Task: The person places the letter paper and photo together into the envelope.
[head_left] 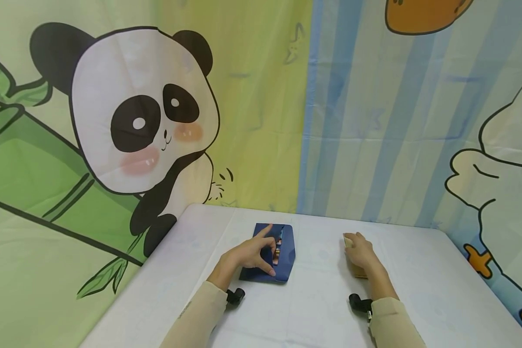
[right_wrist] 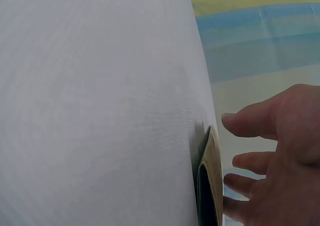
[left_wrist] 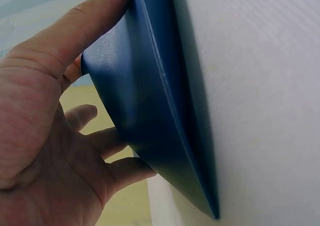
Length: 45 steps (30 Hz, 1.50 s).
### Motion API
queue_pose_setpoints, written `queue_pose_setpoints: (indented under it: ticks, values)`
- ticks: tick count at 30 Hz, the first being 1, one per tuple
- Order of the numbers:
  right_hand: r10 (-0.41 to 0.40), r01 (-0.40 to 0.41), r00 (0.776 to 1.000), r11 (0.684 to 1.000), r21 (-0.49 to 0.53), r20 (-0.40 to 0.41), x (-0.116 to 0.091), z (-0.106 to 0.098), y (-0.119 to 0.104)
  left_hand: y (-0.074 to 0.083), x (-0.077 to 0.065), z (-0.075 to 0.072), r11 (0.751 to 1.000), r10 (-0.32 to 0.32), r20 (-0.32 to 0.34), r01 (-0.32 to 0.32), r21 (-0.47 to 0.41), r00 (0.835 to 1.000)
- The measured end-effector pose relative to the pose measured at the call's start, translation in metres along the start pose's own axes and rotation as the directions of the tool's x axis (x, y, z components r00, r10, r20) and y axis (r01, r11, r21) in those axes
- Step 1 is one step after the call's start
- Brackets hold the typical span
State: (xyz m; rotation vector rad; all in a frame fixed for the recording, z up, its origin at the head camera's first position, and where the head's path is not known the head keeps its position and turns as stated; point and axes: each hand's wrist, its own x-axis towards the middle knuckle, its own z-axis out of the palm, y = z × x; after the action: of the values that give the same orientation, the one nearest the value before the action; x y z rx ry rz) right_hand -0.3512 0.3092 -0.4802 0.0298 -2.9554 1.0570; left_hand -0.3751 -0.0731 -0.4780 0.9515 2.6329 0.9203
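A dark blue envelope (head_left: 289,253) lies on the white table, its pointed flap to the right and a colourful picture card (head_left: 279,246) showing at its opening. Over it my left hand (head_left: 250,252) spreads thumb and index finger apart. The left wrist view shows the thumb resting on the blue envelope (left_wrist: 135,95), with the other fingers loosely bent beside its edge. Further right, my right hand (head_left: 359,250) is over a brown folded paper piece (head_left: 360,273), partly hidden by it. In the right wrist view its fingers hang relaxed, apart from the brown folded paper (right_wrist: 215,161).
The table (head_left: 317,299) has a white cover and ends against a printed curtain (head_left: 252,121) with a panda figure. A black wrist camera (head_left: 236,296) sits below the left hand, and another black camera (head_left: 359,303) below the right.
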Motion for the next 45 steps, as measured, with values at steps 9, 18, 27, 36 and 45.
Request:
queue_pose_setpoints:
  ticks: [9,18,27,36,45]
  values:
    - [0.029,-0.031,0.997,0.999,-0.022,-0.071,0.002,0.001,0.003,-0.002,0.001,0.001,1.0,0.002,-0.002,-0.002,0.02,1.0]
    - [0.036,-0.039,0.996,0.999,-0.036,-0.083,0.006,0.003,0.004,-0.002,0.0,-0.001,1.0,-0.005,-0.01,0.006,0.024,1.0]
    - [0.037,-0.033,0.995,0.999,0.04,-0.095,0.004,0.001,0.0,-0.001,0.001,0.0,1.0,-0.012,-0.008,0.012,0.022,1.0]
    - [0.041,-0.025,0.994,0.988,0.153,-0.099,0.005,0.002,-0.003,0.0,0.001,0.001,1.0,-0.023,-0.006,0.023,0.019,1.0]
    - [0.026,-0.002,0.997,0.946,0.324,-0.071,0.006,0.003,-0.009,0.0,0.001,0.001,1.0,-0.021,-0.009,0.021,0.022,1.0]
